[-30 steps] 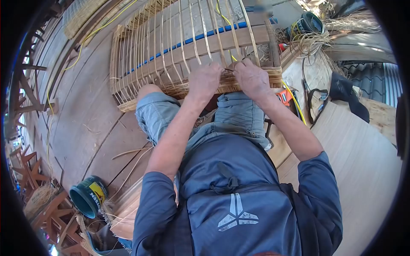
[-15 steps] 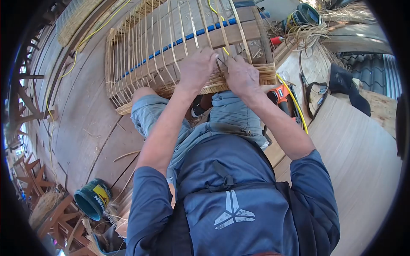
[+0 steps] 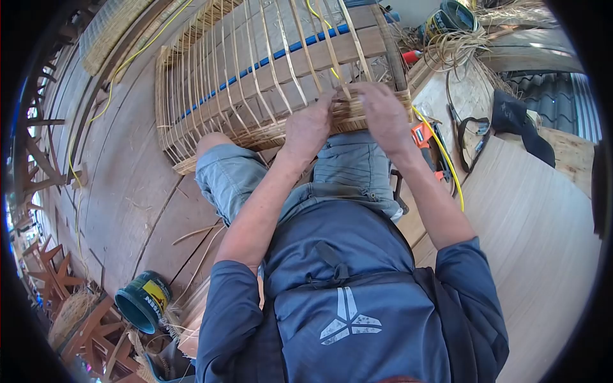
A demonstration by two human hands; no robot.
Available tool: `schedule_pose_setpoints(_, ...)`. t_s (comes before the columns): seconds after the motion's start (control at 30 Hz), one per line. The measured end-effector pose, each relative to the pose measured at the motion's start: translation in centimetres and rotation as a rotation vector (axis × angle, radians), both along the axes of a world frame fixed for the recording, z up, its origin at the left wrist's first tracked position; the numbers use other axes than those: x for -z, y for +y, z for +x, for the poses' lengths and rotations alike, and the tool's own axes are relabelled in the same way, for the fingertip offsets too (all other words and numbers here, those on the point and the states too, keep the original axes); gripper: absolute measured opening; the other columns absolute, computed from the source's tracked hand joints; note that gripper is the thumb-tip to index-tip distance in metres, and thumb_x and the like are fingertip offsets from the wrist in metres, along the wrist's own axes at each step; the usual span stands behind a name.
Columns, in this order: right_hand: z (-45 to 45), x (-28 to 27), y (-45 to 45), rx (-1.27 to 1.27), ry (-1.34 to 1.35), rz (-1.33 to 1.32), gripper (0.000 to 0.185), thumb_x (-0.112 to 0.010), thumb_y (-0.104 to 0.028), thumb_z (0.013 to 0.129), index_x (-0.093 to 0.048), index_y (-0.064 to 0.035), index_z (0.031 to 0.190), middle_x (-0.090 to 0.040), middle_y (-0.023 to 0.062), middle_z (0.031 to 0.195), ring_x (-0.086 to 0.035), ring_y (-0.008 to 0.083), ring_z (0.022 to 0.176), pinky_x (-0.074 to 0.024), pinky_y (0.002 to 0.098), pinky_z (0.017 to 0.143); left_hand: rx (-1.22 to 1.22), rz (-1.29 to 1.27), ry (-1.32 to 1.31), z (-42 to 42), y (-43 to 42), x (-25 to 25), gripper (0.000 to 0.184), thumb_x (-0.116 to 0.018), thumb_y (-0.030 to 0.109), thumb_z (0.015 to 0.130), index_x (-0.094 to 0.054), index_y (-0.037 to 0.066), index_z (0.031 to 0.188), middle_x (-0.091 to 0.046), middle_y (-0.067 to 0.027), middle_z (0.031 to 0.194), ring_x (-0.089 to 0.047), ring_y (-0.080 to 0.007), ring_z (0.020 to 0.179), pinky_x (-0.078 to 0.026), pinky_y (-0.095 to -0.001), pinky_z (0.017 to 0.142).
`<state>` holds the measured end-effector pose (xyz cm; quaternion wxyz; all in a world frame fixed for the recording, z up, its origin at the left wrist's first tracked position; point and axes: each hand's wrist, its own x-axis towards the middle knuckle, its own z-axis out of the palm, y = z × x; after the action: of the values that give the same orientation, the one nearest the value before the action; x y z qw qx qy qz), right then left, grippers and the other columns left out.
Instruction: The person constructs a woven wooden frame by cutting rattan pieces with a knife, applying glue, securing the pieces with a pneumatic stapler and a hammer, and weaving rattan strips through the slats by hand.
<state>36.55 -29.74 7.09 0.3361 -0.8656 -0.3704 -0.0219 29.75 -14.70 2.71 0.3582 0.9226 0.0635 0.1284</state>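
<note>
A wooden frame strung with upright cane strips (image 3: 279,57) leans across my knees, and a band of woven cane (image 3: 255,135) runs along its near edge. At the right part of that band, my left hand (image 3: 310,127) is closed, thumb and fingers pressed together against the weave. Just right of it, my right hand (image 3: 388,121) has its fingers bent and pinched on a thin cane strip at the uprights. Most of that strip is hidden by the fingers.
A blue rod (image 3: 262,64) passes behind the uprights. An orange-and-black tool (image 3: 423,135) and a yellow cord (image 3: 447,159) lie right of my knee. Green buckets stand at lower left (image 3: 143,302) and upper right (image 3: 457,17). Loose cane fibres (image 3: 450,51) are bundled at upper right.
My left hand has moved right and down along the woven edge. My right hand has shifted right and turned. The frame has moved slightly up and left in view.
</note>
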Motion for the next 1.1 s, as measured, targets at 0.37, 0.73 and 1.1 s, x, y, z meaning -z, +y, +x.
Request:
schedule_pose_setpoints(0.37,-1.5,0.2,-0.4,0.092,0.041,-0.251,0.034,-0.048,-0.007,0.083,-0.047,-0.0078,0.117,-0.053,0.0115,0.118,-0.062,0.0334,0.085,-0.0517,0.0413,0.07,0.136,0.298,0.197,1.6,1.0,-0.3,0.015,-0.048,0.015,0.083,-0.059,0.011,0.093,-0.062,-0.018,0.067,-0.063,-0.0364,0.066,-0.05,-0.0466,0.057)
schedule_pose_setpoints(0.73,-5.5,1.9,-3.7,0.093,0.238,0.104,0.016,-0.058,-0.007,0.084,-0.061,-0.004,0.099,-0.062,0.0135,0.09,-0.061,0.0293,0.084,-0.0485,0.0339,0.071,0.111,0.136,0.077,-1.0,0.4,0.2,0.041,-0.05,0.019,0.087,-0.043,0.009,0.126,-0.062,-0.0161,0.097,-0.063,-0.0304,0.083,-0.052,-0.0405,0.063)
schedule_pose_setpoints(1.1,-6.7,6.4,-2.7,0.268,0.43,0.1,0.014,-0.056,-0.006,0.086,-0.061,-0.0007,0.097,-0.063,0.0137,0.085,-0.061,0.0223,0.076,-0.0465,0.0276,0.071,-0.021,-0.418,0.025,-4.5,0.7,4.7,0.063,-0.059,0.006,0.079,-0.028,0.003,0.134,-0.052,-0.0139,0.092,-0.055,-0.0284,0.08,-0.047,-0.0365,0.072)
